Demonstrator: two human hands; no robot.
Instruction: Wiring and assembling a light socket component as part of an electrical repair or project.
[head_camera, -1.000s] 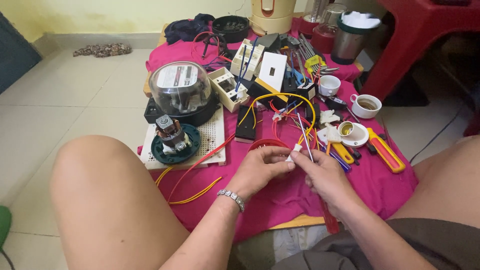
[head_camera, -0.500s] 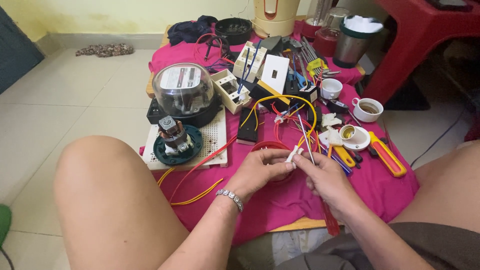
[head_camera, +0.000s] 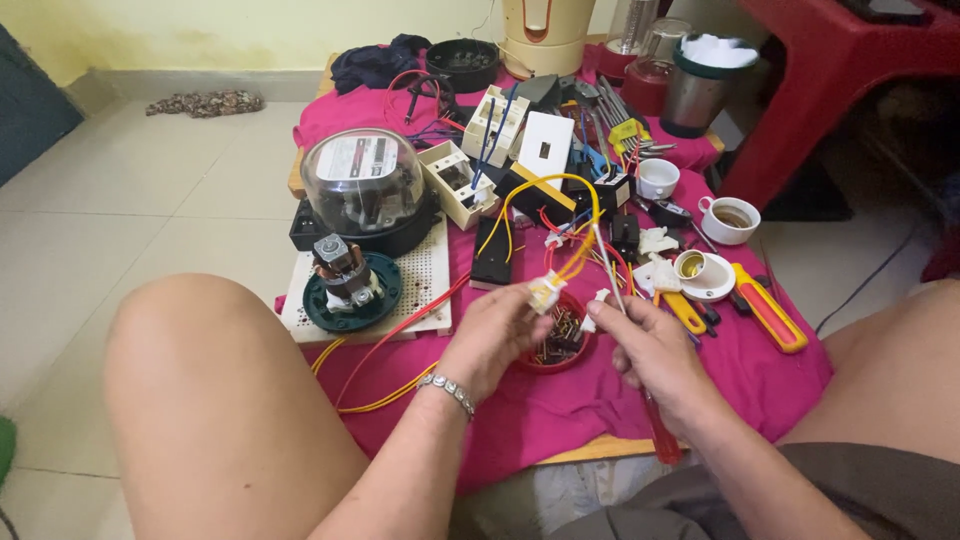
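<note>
1. Between the knees, above the red dish of screws (head_camera: 553, 340), the left hand (head_camera: 495, 335) pinches a small white connector (head_camera: 547, 292) by its body; it looks light, rigid and slippery.
2. Its yellow wires (head_camera: 560, 190) look springy.
3. The right hand (head_camera: 655, 350) is closed around a red-handled screwdriver (head_camera: 660, 435).
4. Beyond, a glass-domed meter (head_camera: 360, 185) carries a pale rectangular label.

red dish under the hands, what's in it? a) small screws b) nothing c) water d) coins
a: the red dish on the pink cloth holds a heap of small dark and brassy screws, seen between the left hand, which pinches a small white connector, and the right hand, which grips a red-handled screwdriver.
</note>
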